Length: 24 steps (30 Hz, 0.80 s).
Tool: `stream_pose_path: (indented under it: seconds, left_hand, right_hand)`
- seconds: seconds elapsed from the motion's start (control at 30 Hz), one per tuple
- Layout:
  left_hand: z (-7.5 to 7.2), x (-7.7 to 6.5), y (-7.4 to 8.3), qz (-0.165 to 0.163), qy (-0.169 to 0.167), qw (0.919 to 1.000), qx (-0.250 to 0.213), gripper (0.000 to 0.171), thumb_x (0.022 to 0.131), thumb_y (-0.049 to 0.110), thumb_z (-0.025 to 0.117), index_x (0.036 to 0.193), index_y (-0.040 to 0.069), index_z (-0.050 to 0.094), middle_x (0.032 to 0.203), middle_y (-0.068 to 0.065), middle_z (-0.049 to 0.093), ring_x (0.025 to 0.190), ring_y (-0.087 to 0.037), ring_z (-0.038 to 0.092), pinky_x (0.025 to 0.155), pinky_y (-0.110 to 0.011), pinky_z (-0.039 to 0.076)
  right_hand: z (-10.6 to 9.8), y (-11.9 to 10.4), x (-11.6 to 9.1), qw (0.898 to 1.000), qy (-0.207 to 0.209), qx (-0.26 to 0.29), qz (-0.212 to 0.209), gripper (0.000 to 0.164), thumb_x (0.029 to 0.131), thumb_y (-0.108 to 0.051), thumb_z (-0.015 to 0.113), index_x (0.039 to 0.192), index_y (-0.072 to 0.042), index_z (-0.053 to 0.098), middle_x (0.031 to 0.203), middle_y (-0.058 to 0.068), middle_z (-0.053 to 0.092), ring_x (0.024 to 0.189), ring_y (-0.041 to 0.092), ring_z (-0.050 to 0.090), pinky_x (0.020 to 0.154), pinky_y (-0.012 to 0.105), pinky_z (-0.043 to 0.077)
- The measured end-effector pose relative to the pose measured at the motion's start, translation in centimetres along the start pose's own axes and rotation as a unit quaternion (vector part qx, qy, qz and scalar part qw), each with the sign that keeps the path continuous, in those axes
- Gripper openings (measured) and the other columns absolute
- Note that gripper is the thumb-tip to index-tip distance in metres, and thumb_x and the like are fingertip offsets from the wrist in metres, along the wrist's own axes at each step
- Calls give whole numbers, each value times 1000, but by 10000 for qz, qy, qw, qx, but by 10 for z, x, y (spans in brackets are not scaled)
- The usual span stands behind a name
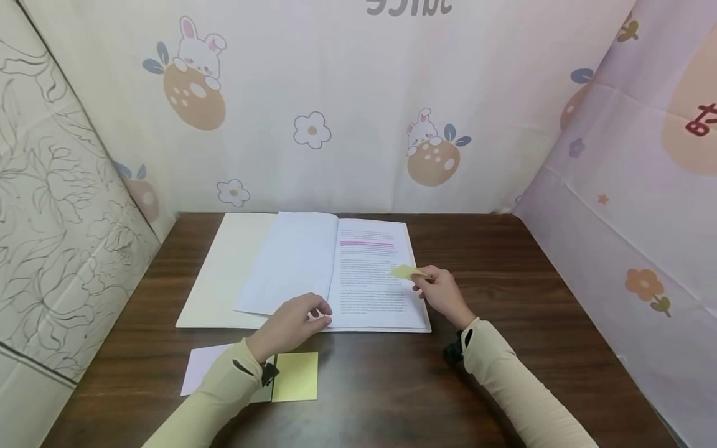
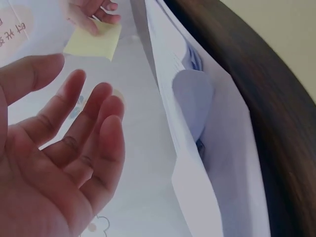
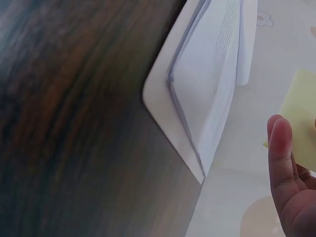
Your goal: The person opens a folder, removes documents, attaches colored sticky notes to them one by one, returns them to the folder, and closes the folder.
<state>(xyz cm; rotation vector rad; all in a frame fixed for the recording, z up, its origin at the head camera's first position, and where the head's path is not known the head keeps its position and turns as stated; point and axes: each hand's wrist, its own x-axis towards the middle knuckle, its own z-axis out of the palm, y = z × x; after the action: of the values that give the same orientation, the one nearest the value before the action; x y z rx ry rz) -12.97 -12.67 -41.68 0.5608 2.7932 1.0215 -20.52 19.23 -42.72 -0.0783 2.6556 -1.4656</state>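
An open booklet [image 1: 364, 292] of printed pages lies on the table, with a pink highlighted line [image 1: 366, 244] near the top of its right page. Between thumb and fingers, my right hand [image 1: 442, 294] pinches a yellow sticky note [image 1: 404, 272] over that page's right side. The same sticky note [image 2: 94, 42] shows in the left wrist view, and its lower part hangs free. My left hand [image 1: 294, 320] is at the booklet's lower middle, fingers loosely bent. In the left wrist view, nothing lies between the left hand's fingers [image 2: 112, 143].
In front of the booklet lie a yellow sticky pad [image 1: 295, 376] and a lilac pad [image 1: 201, 367], partly under the left forearm. The dark wooden table [image 1: 493, 249] ends against patterned curtains [image 1: 358, 168] at the back and sides.
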Motion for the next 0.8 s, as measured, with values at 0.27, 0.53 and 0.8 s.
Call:
stream_pose_path:
  seconds: [0.27, 0.53, 0.8]
  left_hand:
    - [2, 15, 10, 4, 501, 9985, -236, 20, 91, 17, 66, 110, 10, 65, 100, 0, 68, 90, -15, 63, 78, -31, 53]
    - [0, 33, 25, -195, 656, 9970, -353, 36, 92, 19, 65, 126, 9, 58, 101, -5, 69, 87, -15, 63, 73, -29, 53]
    - [7, 46, 39, -118, 479, 9971, -580, 40, 95, 23, 62, 133, 12, 56, 104, -6, 72, 87, -16, 63, 75, -29, 53]
  right_hand:
    - [4, -4, -3, 9981, -5, -317, -536, 25, 97, -13, 58, 115, 1, 69, 103, 18, 64, 80, 28, 63, 64, 27, 53]
    - [10, -10, -8, 9946, 8, -290, -993, 20, 96, -10, 60, 110, -2, 72, 101, 15, 65, 82, 33, 63, 62, 22, 52]
    - [17, -14, -11, 9874, -8, -425, -1525, 19, 92, -5, 63, 107, -3, 74, 104, 13, 68, 79, 22, 64, 61, 23, 51]
